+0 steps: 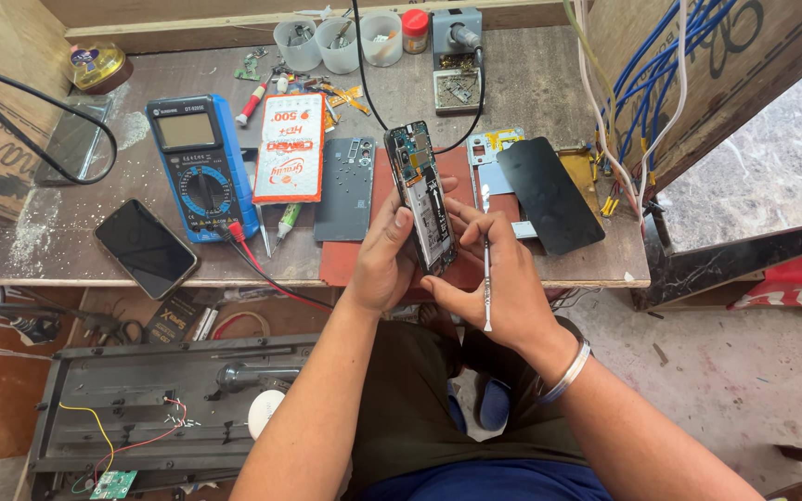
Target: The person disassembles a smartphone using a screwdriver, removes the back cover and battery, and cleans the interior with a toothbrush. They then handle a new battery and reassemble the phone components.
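Both hands point(447, 264) hold an opened phone point(421, 195) (right also grips tweezers point(486, 278))

Multimeter point(199, 167) left of opened phone point(422, 197)

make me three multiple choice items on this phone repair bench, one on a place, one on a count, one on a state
1. Where does the blue multimeter lie?
A. left part of the bench
B. on the floor
C. in the right hand

2. How many clear plastic cups stand at the back of the bench?
A. one
B. three
C. six

3. What state is the phone in the left hand in?
A. sealed in a box
B. back cover off, boards showing
C. folded shut

Answers: 1 A, it lies left of the hands beside a dark phone; 2 B, three stand in a row; 3 B, circuitry shows while the right hand holds a thin tool.
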Demonstrator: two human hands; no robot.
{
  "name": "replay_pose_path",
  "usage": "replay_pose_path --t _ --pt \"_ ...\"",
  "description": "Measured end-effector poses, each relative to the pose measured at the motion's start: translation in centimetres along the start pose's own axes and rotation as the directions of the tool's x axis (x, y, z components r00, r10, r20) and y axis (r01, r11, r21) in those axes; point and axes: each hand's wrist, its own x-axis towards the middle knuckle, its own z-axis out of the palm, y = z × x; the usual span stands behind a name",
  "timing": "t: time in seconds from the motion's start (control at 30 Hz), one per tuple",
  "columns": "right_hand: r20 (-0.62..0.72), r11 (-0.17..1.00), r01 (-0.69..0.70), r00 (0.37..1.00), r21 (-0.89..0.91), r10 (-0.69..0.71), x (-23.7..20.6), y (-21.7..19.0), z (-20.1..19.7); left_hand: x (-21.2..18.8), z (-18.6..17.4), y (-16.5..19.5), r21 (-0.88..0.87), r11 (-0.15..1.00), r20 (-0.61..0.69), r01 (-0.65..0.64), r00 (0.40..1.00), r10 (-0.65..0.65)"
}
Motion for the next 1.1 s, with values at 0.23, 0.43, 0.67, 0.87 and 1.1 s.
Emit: replay_pose_path --t 0.23,0.43,0.67,0.87,1.1 --pt "0.047 0.965 -0.092 0.995 0.245 0.083 -0.1 0.8 -0.4 -0.1 -0.3 -0.5 0.073 0.997 -0.087 -0.004 0.996 0.011" --pt "0.121 0.904 -0.150 0.987 0.401 0.110 -0.3 2.1 -0.7 -0.1 -0.4 -1.0 0.272 0.957 -0.096 -0.096 0.987 0.127" --pt "0.209 0.823 -0.191 0.974 0.535 0.091 0.0 2.9 -1.7 0.0 -0.7 -1.3 0.259 0.964 -0.178 -0.064 0.978 0.113" --pt "0.205 0.805 -0.212 0.972 0.554 0.115 -0.1 3.4 -1.5 0.1 -0.7 -1.8 0.318 0.945 -0.171 -0.075 0.976 0.135" --pt "0.196 0.868 -0.148 0.979 0.474 0.060 -0.2 3.6 -1.5 -0.4 -0.6 -2.1 0.395 0.910 -0.164 -0.127 0.965 0.206"
